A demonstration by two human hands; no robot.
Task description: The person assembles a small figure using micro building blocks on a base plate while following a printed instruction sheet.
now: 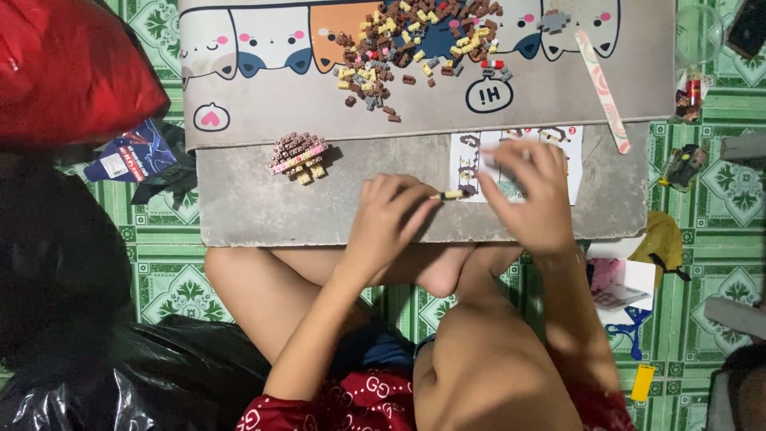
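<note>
L hand [387, 219]: fingers curled in, thumb and forefinger pinching a small yellow-and-dark brick piece [450, 195], tip pointing right, just above the near edge of the grey board [247, 207]. Wrist bent, forearm ran back over the crossed legs.

R hand [533, 199]: fingers spread and released, palm down, fingertips pressing on the white instruction sheet [574, 164] near the board's right side; looked blurred, so can't tell if anything sat under the fingers. Forearm came up from the lower right.

Brick piece lay between the two hands, touching the sheet's left edge or just over it.

Part-built pink-and-brown brick model [299, 156] stood on the board, left of centre, well apart from the hands. Loose pile of brown, yellow and grey bricks [415, 44] sat at the far edge of the cartoon-cat mat [255, 96]. Pink patterned strip [604, 92] lay slanting at the mat's right end.

Off the board, on the green patterned floor: dark blue packet w/ white label [128, 156] by the left corner, yellow tag [642, 381] lower right, red shiny bag [68, 68] far left.
</note>
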